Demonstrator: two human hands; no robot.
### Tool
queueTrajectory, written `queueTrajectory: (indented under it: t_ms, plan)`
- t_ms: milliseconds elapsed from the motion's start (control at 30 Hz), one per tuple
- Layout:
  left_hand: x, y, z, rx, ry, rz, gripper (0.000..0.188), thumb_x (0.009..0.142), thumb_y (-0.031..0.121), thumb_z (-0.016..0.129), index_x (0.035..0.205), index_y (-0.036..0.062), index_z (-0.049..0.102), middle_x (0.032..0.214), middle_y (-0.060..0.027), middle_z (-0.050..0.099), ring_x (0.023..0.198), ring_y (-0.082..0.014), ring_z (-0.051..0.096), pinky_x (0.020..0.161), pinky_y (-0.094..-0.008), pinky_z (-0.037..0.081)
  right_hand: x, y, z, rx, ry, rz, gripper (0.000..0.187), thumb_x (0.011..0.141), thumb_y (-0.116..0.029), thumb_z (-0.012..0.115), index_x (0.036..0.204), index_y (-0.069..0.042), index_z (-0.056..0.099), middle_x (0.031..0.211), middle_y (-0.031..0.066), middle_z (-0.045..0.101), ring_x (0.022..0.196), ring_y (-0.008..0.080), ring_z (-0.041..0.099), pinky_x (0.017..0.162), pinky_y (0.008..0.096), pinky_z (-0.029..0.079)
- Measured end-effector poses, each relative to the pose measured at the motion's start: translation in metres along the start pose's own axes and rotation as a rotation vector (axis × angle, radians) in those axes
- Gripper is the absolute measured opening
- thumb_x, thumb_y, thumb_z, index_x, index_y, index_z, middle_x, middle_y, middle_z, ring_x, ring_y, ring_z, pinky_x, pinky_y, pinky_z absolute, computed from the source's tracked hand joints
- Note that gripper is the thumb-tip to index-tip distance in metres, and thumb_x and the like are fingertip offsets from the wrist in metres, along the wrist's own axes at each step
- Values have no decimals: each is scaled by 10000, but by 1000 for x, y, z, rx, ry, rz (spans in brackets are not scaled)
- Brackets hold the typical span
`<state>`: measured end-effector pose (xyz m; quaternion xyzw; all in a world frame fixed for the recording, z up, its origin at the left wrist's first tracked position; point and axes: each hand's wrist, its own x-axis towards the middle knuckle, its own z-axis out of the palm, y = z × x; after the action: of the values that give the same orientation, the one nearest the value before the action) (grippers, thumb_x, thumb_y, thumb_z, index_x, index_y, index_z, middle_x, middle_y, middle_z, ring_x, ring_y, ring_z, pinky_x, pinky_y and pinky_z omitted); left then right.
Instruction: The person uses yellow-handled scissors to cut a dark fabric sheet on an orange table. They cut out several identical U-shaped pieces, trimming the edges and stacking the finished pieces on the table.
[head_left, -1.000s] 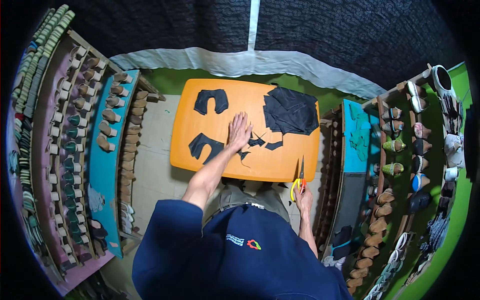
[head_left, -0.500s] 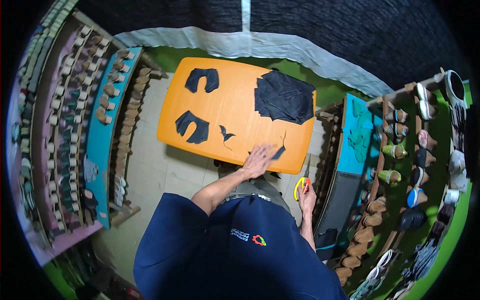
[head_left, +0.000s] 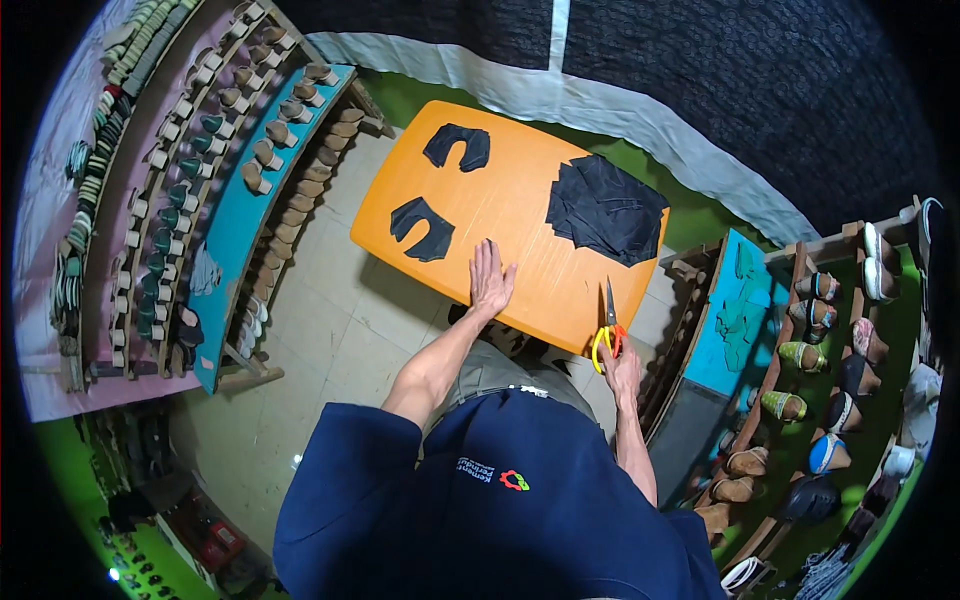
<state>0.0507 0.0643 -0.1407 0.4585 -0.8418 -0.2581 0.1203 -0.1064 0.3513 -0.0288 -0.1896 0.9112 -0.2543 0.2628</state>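
My left hand [head_left: 490,280] lies flat at the front edge of the orange table [head_left: 520,215], fingers stretched out and nothing in them. In my right hand [head_left: 624,372] are scissors [head_left: 608,332] with yellow and red handles, their blades pointing away over the table's front right corner. Beyond my left hand lies a black U-shaped cut piece [head_left: 433,240], and farther back a second black U-shaped piece [head_left: 474,150]. A spread pile of black sheet pieces [head_left: 608,208] covers the table's far right.
Shelves of shoes and wooden-looking shoe forms [head_left: 265,160] line the left side. At right stands a turquoise surface [head_left: 722,345] with green scraps [head_left: 742,305], beside a rack of shoes [head_left: 800,355]. A dark curtain [head_left: 680,80] hangs behind the table.
My left hand has swept leftward along the front edge, and the small black scraps there are off the tabletop. The scissors have come up over the table's corner. The view has turned.
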Motion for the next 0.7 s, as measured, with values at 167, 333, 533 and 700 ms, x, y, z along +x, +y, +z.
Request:
queueTrajectory:
  t_ms: [167, 333, 533, 700]
  plan:
    - [-26, 68, 46, -44, -150, 213, 764, 1009, 437, 464, 1559, -19, 194, 1639, -222, 156, 1529, -377, 103, 1227, -531, 101, 9, 13, -14, 52, 34, 58, 578, 827, -391, 736, 1277, -44, 631, 1045, 217, 706, 989, 379, 680, 870, 460, 520]
    - [-42, 121, 74, -63, -307, 475, 782, 979, 433, 506, 1545, -27, 225, 1620, -227, 205, 1519, -372, 143, 1220, -524, 134, -8, 44, -30, 55, 132, 63, 583, 831, -382, 745, 1280, -30, 626, 1021, 214, 706, 956, 368, 686, 859, 449, 520]
    - [-107, 138, 62, -415, -1272, 963, 428, 905, 325, 642, 1230, 50, 684, 1318, -207, 622, 1305, -371, 509, 1112, -469, 379, -15, 87, -19, 72, 196, 46, 572, 851, -311, 743, 1327, -24, 609, 926, 176, 709, 787, 272, 679, 748, 392, 516]
    - [-86, 95, 1, -518, -1013, 406, 382, 888, 211, 677, 1217, 17, 675, 1165, -188, 702, 1066, -280, 679, 931, -368, 526, 16, 39, 7, 6, 63, -117, 556, 826, -320, 760, 1303, -69, 629, 1121, 194, 686, 1035, 371, 657, 893, 450, 514]
